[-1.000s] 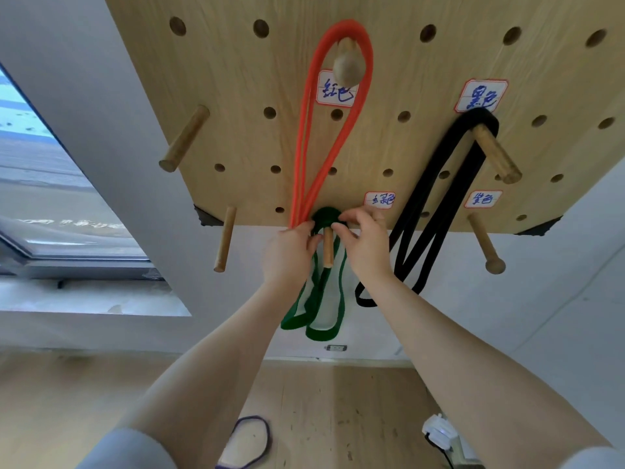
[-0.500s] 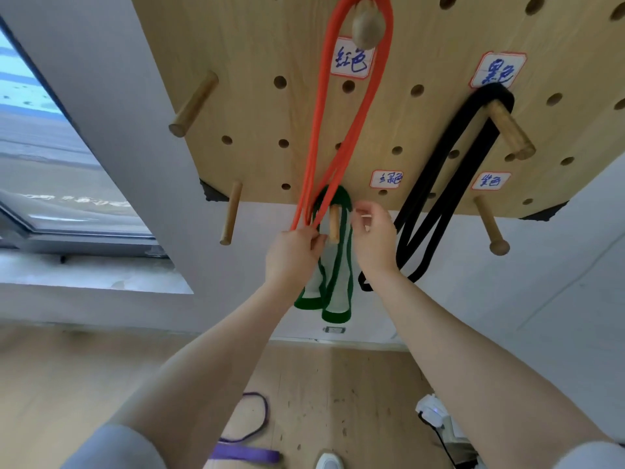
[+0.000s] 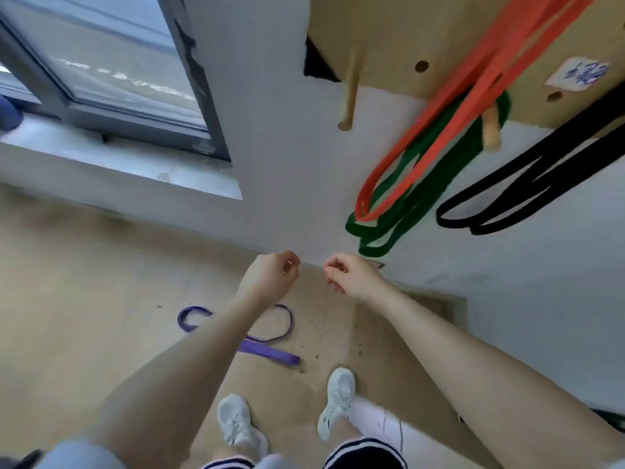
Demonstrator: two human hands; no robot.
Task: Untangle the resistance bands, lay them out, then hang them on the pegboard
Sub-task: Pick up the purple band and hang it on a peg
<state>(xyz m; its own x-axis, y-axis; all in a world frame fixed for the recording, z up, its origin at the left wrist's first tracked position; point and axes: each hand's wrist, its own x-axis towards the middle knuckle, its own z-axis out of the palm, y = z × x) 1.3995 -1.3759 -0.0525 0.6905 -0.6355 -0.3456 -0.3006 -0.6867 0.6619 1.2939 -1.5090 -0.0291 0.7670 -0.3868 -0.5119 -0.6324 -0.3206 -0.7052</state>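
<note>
Head view is showing the flat purple rubber resistance band (image 3: pixel 270 353) lying in loose loops on the pale wooden floor (image 3: pixel 84 299), partly hidden under my left forearm and well below the light plywood pegboard (image 3: pixel 389 35). On that board the orange rubber band (image 3: pixel 449 120) is hanging across the dark green band (image 3: pixel 426 194), which is looping over a short wooden peg (image 3: pixel 490 130), and the black band (image 3: pixel 527 184) is dangling just to their right. My left hand (image 3: pixel 269 280) and right hand (image 3: pixel 351 277) are hovering side by side beneath the bands, fingers loosely curled and gripping nothing. My white sneakers (image 3: pixel 338 401) are standing near the purple band, and a grey-framed window (image 3: pixel 135 106) is sitting at the left.
</note>
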